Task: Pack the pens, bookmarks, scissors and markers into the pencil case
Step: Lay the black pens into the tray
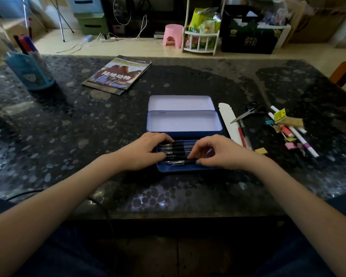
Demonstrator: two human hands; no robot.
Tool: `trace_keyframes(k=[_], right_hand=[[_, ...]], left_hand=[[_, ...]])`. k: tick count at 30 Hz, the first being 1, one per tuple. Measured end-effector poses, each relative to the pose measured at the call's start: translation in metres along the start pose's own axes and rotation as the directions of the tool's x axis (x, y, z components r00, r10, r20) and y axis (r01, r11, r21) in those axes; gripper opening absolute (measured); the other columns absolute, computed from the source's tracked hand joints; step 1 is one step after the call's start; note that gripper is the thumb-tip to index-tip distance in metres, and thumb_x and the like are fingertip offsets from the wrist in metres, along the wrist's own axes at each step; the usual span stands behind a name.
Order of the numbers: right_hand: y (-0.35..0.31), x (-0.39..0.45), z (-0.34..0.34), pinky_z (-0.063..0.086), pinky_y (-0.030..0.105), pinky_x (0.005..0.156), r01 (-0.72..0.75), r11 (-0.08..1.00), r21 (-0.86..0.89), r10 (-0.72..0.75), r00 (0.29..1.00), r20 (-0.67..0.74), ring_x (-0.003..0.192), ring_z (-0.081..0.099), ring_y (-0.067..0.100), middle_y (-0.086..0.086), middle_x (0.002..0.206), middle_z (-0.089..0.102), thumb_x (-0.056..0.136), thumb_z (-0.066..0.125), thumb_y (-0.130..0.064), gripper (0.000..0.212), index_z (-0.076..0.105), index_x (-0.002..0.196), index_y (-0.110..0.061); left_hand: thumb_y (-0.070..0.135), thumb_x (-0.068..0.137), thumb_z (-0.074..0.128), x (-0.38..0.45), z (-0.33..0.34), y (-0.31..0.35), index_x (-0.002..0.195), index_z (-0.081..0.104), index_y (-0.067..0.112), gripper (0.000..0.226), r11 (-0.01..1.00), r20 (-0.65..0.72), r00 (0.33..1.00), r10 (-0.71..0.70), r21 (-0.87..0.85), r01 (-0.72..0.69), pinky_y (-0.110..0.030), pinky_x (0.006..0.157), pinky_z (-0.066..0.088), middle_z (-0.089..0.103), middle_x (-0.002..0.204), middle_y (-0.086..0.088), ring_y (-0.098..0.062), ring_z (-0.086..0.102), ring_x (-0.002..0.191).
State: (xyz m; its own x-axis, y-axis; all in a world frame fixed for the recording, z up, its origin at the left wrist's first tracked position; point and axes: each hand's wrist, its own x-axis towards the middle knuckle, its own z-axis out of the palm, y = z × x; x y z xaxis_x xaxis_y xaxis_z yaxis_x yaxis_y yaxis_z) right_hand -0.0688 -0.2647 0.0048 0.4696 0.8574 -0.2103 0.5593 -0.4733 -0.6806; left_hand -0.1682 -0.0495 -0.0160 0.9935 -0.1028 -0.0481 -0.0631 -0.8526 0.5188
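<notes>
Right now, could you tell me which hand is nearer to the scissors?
Right. The right hand rests on the pens in the tray, below-left of the scissors; the left hand lies farther left.

Both hands are occupying the near tray (180,169) of the pencil case, the left hand (143,150) and right hand (220,151) lying over the black pens (177,149) and blocking access from above. The middle compartment (185,122) and the raised lid (181,102) are standing open and unobstructed. Right of the case, a white strip (229,122), scissors (247,112) and markers (296,132) are crowding the table (68,136). A booklet (118,73) and pen holder (31,71) are sitting well apart, far left.
</notes>
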Motion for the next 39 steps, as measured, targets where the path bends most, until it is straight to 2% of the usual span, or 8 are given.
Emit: trace_keyframes(k=[3, 8, 15, 19, 22, 26, 31, 39], right_hand=[[-0.002, 0.002, 0.007, 0.053, 0.017, 0.077, 0.017, 1.0, 0.013, -0.017, 1.0, 0.003, 0.083, 0.065, 0.004, -0.01, 0.09, 0.07, 0.083, 0.069, -0.007, 0.018, 0.071, 0.093, -0.021], [-0.005, 0.006, 0.024, 0.048, 0.013, 0.066, 0.072, 0.997, -0.029, -0.074, 0.993, -0.093, 0.069, 0.059, 0.001, -0.01, 0.081, 0.064, 0.081, 0.073, -0.011, 0.015, 0.065, 0.079, -0.023], [-0.004, 0.005, 0.016, 0.046, 0.011, 0.064, 0.046, 0.999, -0.015, -0.048, 0.989, -0.141, 0.069, 0.057, -0.003, -0.011, 0.077, 0.065, 0.079, 0.075, -0.018, 0.009, 0.066, 0.077, -0.021], [0.014, -0.001, -0.019, 0.048, 0.024, 0.066, -0.082, 0.996, -0.029, 0.063, 0.91, -0.409, 0.072, 0.06, 0.012, 0.002, 0.078, 0.067, 0.081, 0.072, -0.017, 0.005, 0.067, 0.081, -0.017], [0.043, -0.009, -0.053, 0.038, 0.027, 0.059, -0.32, 0.937, -0.137, 0.196, 0.81, -0.553, 0.071, 0.053, 0.017, 0.004, 0.081, 0.064, 0.082, 0.071, -0.019, 0.007, 0.065, 0.084, -0.015], [0.074, -0.016, -0.067, 0.04, 0.03, 0.064, -0.633, 0.728, -0.263, 0.492, 0.75, -0.442, 0.076, 0.053, 0.018, 0.008, 0.09, 0.064, 0.087, 0.065, -0.033, 0.021, 0.055, 0.085, -0.014], [0.066, -0.01, -0.07, 0.048, 0.027, 0.052, -0.743, 0.647, -0.172, 0.68, 0.664, -0.311, 0.065, 0.058, 0.018, 0.008, 0.075, 0.06, 0.09, 0.061, -0.032, 0.026, 0.057, 0.078, -0.008], [0.059, -0.009, -0.058, 0.032, 0.026, 0.045, -0.757, 0.631, -0.17, 0.66, 0.639, -0.396, 0.053, 0.047, 0.016, 0.006, 0.06, 0.05, 0.089, 0.058, -0.032, 0.036, 0.048, 0.063, -0.009]], left_hand=[[0.022, 0.093, 0.053, 0.001, -0.001, 0.002, 0.121, 0.054, 0.019, 0.029, 0.999, -0.023, 1.0, 0.017, -0.03, -0.017, -0.003, 0.081, 0.034, 0.057, 0.112, 0.006, -0.002, 0.048, 0.1], [0.044, 0.082, 0.065, -0.001, 0.001, 0.0, 0.122, 0.053, 0.022, 0.047, 0.999, -0.012, 0.999, 0.044, 0.013, -0.044, -0.014, 0.086, 0.034, 0.056, 0.112, 0.009, -0.003, 0.047, 0.102], [0.034, 0.08, 0.071, -0.001, 0.001, 0.0, 0.123, 0.052, 0.022, 0.049, 0.997, -0.028, 0.998, 0.057, 0.053, -0.056, -0.013, 0.088, 0.029, 0.055, 0.115, 0.009, -0.004, 0.045, 0.107], [0.042, 0.081, 0.067, -0.003, 0.001, 0.003, 0.128, 0.049, 0.024, 0.053, 0.999, 0.001, 1.0, 0.021, 0.047, -0.021, -0.015, 0.093, 0.03, 0.052, 0.124, 0.007, -0.005, 0.042, 0.114], [0.05, 0.079, 0.066, -0.005, 0.004, 0.003, 0.13, 0.045, 0.026, 0.06, 0.996, 0.025, 1.0, 0.016, 0.091, -0.019, -0.02, 0.1, 0.03, 0.048, 0.127, 0.009, -0.008, 0.038, 0.119], [0.05, 0.08, 0.065, -0.006, 0.004, 0.003, 0.131, 0.044, 0.027, 0.06, 0.994, 0.02, 1.0, 0.008, 0.11, -0.01, -0.024, 0.103, 0.03, 0.047, 0.13, 0.007, -0.01, 0.037, 0.122], [0.047, 0.079, 0.067, -0.006, 0.005, 0.005, 0.129, 0.044, 0.028, 0.058, 0.994, 0.013, 1.0, -0.005, 0.106, 0.004, -0.024, 0.101, 0.03, 0.048, 0.127, 0.008, -0.009, 0.037, 0.119], [0.045, 0.079, 0.068, -0.006, 0.005, 0.007, 0.13, 0.043, 0.028, 0.059, 0.996, 0.022, 1.0, -0.017, 0.09, 0.015, -0.021, 0.1, 0.028, 0.046, 0.128, 0.009, -0.008, 0.036, 0.12]])
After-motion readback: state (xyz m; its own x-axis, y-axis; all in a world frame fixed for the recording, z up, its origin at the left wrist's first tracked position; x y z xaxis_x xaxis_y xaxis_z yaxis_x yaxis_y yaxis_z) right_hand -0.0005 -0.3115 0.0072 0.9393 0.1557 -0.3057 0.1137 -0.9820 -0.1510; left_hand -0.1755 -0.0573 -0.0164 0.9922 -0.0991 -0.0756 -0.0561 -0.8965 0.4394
